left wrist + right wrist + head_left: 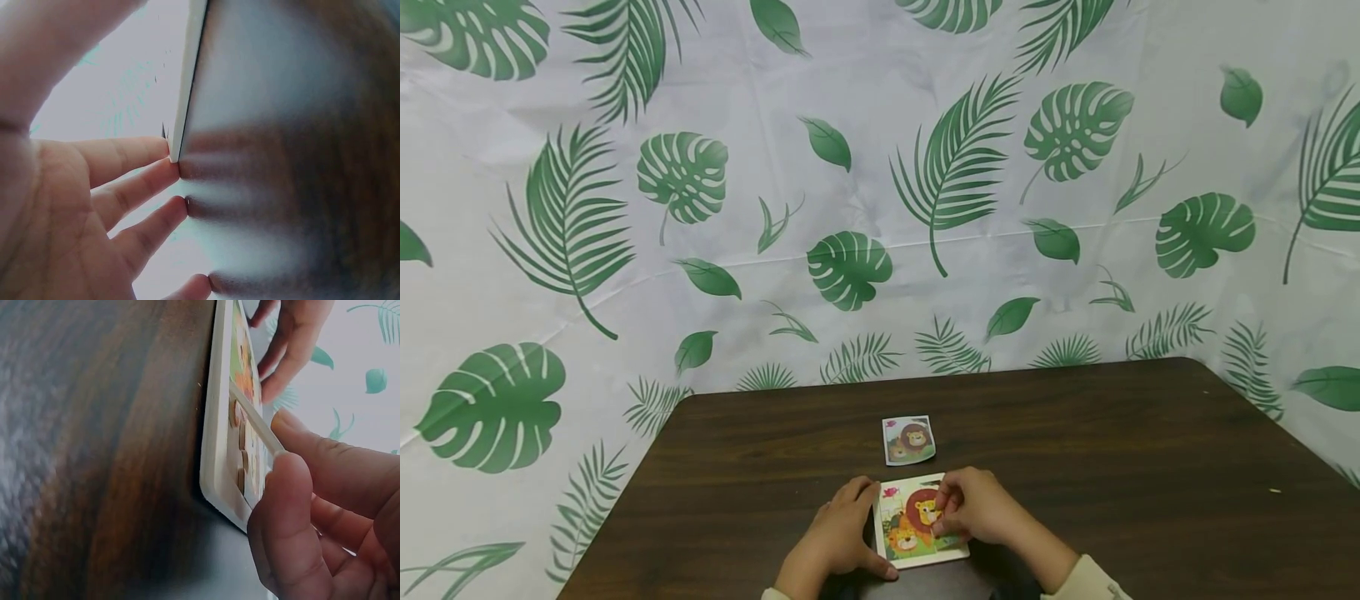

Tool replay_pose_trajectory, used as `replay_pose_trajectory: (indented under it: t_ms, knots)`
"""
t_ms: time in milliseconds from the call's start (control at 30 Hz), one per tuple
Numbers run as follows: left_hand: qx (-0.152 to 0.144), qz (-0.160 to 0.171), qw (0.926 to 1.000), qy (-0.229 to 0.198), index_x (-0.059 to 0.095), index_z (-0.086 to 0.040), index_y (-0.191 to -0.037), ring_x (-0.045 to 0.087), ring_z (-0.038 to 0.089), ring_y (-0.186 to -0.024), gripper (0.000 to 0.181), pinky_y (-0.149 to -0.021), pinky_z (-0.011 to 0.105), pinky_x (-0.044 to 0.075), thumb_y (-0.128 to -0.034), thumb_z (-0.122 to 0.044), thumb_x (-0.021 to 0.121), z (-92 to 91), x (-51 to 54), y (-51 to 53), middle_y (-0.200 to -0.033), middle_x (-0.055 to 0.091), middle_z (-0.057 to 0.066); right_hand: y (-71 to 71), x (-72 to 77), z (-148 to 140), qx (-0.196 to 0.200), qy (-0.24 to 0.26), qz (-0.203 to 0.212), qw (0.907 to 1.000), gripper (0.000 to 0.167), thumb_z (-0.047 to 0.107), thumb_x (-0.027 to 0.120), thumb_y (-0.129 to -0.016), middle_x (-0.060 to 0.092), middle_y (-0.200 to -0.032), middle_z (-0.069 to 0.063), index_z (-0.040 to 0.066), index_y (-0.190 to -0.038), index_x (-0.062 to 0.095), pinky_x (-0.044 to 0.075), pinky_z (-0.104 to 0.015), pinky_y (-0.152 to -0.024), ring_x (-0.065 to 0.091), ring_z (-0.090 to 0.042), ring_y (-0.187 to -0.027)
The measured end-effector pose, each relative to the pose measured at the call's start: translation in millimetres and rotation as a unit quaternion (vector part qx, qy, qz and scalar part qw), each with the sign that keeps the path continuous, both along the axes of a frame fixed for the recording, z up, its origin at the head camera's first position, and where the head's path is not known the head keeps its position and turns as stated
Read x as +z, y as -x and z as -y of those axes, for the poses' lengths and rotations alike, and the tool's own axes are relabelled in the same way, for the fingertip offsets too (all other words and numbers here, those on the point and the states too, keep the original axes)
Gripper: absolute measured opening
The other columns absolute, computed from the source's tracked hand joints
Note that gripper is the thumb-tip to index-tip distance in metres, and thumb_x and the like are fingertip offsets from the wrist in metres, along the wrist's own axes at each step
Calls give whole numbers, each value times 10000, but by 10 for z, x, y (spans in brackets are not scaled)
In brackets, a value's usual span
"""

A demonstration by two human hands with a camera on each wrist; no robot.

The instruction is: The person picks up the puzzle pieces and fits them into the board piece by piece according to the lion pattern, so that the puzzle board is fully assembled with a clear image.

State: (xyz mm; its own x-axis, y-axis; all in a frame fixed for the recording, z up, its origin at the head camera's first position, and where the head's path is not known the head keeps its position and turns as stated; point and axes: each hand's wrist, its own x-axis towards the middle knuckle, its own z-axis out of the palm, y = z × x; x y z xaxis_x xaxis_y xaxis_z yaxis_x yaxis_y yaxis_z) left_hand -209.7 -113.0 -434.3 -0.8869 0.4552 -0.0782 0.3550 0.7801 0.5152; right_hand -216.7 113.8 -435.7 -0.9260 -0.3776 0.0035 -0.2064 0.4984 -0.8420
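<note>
A jigsaw puzzle board [917, 563] with a pale rim and a lion picture lies on the table. My left hand [844, 533] spans its left side, thumb by the near corner and fingers by the far one. In the left wrist view, the fairly straight, spread fingers [134, 187] touch the board's edge and the table. My right hand [977, 506] is over the board's right side. Its thumb and finger pinch a flat puzzle piece [255, 419], which stands tilted with its lower edge against the board. Below the piece, wavy cut edges show inside the rim.
Beyond the board lies a small picture card [908, 440] with a similar lion scene. The dark wood table [1112, 467] carries a tiny pale scrap [1274, 491] at right. A leaf-printed white cloth [760, 167] hangs behind the table.
</note>
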Motion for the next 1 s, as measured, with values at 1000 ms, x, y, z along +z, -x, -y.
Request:
replay_pose_trajectory:
  t_ms: [1000]
  knots:
    - [-4, 36, 10000, 41, 394, -16, -1369, 296, 398, -1268, 1026, -916, 643, 287, -560, -445, 857, -3, 3, 5, -1378, 345, 189, -99, 36, 26, -7, -881, -665, 9939, 221, -53, 723, -615, 471, -616, 14, 103, -708, 598, 360, -225, -414, 458, -116, -518]
